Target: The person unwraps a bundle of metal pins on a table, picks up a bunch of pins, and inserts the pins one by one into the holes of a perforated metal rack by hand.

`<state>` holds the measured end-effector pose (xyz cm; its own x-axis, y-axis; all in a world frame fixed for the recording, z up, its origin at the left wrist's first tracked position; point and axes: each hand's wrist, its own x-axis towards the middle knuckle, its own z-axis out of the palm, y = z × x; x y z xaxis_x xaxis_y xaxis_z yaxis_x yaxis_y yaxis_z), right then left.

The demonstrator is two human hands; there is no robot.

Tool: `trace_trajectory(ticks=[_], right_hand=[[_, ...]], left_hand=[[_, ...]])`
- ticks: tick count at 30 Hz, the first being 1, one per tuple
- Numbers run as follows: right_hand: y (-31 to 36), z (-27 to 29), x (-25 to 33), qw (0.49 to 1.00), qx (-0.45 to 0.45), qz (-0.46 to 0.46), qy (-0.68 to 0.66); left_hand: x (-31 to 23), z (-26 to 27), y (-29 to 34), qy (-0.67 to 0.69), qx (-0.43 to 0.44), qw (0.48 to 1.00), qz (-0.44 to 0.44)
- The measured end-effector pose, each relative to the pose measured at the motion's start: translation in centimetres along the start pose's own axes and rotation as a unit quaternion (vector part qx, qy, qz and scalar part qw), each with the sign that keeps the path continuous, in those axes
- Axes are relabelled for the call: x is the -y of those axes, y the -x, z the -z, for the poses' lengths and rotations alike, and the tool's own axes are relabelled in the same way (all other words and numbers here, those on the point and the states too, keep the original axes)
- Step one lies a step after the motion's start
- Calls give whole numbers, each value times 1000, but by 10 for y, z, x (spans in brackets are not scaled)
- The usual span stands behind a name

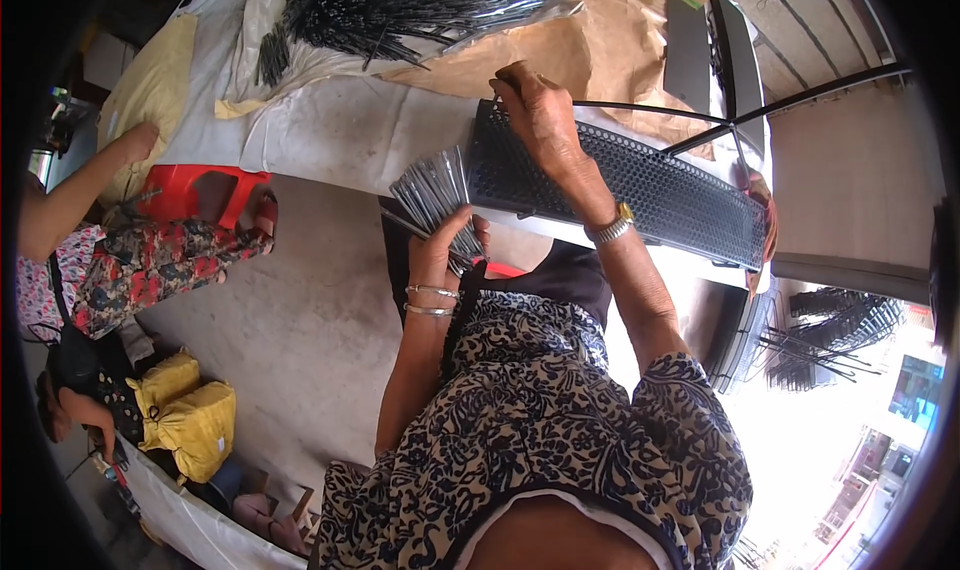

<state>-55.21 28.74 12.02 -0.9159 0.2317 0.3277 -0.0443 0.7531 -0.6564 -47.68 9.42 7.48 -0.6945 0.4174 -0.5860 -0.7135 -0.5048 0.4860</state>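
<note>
My left hand [437,250] is closed around a fanned bundle of thin, shiny dark rods [432,188], just off the near edge of the table. To its right lies a long black perforated rack [660,188], full of small round holes, slanting along the table edge. My right hand [543,120] is bent over the rack's left end with its fingers pressed together. Whatever those fingers hold, if anything, is hidden from view.
A big heap of similar dark rods [400,10] lies on brown paper [530,58] at the back. A black bar frame [733,125] rises at right. Left, another person's hand [140,142] rests on a yellowish sack [165,80], near a red stool [200,195]. Yellow bags [190,410] stand below.
</note>
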Motion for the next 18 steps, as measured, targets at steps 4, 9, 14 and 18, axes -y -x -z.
trace_trajectory(ticks=[4, 9, 14, 18], right_hand=[[-5, 0, -4, 998, -5, 41, 39], [-8, 4, -6, 997, 37, 67, 23], [-5, 1, -18, 997, 25, 70, 36], [-2, -2, -21, 993, 87, 45, 62]], left_hand=[[-1, -9, 1, -6, -7, 1000, -11], [-4, -14, 6, 5, -12, 1000, -10], [0, -16, 1, 16, -26, 999, -10], [1, -6, -10, 17, -58, 998, -16]])
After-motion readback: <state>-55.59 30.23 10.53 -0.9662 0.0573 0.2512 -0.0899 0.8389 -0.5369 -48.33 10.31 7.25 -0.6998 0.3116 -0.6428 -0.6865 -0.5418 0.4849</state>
